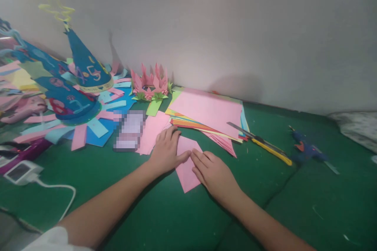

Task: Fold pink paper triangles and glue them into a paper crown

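Observation:
A small pink paper sheet (185,170) lies folded on the green mat (309,204), just in front of me. My left hand (167,150) lies flat on its upper left part, fingers stretched out and pressing down. My right hand (212,171) rests on its right edge, fingers together and flat, fingertips meeting the left hand's at the fold. Neither hand grips anything.
A stack of coloured paper (209,113) topped by a pink sheet lies behind the hands. A yellow utility knife (265,145) and a blue glue gun (306,149) lie to the right. A pink paper crown (149,82), blue cone hats (85,64) and paper strips fill the left. A white charger with cable (22,171) sits at the near left.

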The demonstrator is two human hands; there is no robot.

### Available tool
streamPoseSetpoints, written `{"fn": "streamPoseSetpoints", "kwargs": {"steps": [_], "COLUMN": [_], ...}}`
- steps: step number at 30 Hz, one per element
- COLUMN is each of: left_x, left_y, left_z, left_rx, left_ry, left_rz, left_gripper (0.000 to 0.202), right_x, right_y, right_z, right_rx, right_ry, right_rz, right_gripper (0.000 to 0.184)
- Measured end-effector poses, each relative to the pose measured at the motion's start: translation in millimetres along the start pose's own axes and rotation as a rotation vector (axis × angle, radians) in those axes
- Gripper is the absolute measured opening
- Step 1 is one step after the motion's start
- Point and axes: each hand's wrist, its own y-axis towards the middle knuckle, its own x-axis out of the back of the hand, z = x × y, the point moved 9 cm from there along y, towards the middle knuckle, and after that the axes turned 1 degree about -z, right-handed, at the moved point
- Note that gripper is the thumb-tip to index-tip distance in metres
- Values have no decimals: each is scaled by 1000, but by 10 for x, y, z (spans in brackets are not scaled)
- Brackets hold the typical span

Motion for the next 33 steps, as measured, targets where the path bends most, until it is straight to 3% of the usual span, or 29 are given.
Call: {"fn": "streamPoseSetpoints", "kwargs": {"steps": [7, 13, 17, 21, 24, 30, 33], "left_x": [-50, -55, -72, -105, -138, -113, -86], "left_y": [61, 120, 114, 85, 70, 102, 112], "left_z": [-7, -6, 44, 177, 247, 275, 219], "left_rx": [31, -10, 24, 174, 252, 282, 236], "left_ry": [52, -98, -345, -563, -659, -692, -656], "left_rz": [56, 37, 33, -9, -32, -49, -19], "left_gripper": [29, 15, 24, 40, 41, 17, 8], "right_x": [-59, -63, -41, -13, -4, 5, 13], "right_y": [-23, -19, -7, 7, 13, 21, 22], "right_z": [17, 25, 15, -7, -14, -9, -10], "right_rx": [27, 38, 30, 12, 6, 12, 9], "right_ry": [7, 6, 9, 19, 29, -2, -5], "right_rz": [40, 36, 32, 38, 40, 44, 36], "right_gripper": [36, 36, 35, 34, 33, 33, 33]}}
